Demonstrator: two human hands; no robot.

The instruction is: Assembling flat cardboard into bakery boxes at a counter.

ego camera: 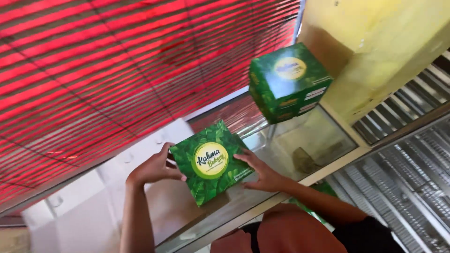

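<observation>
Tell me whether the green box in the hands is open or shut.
Shut: the green box shows its lid face flat and flush, no flap lifted, held between left hand and right hand.

Leaf-patterned green box [210, 161], yellow disc

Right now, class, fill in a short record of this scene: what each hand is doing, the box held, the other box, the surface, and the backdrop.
left hand: grips the near box's left edge
right hand: fingers spread on the same box's right side
held box: green, leaf print, round yellow label, tilted
second box: same green kind, farther right, apart from both hands
surface: glass top of a display case
backdrop: red slatted blind; yellow wall at right
</observation>
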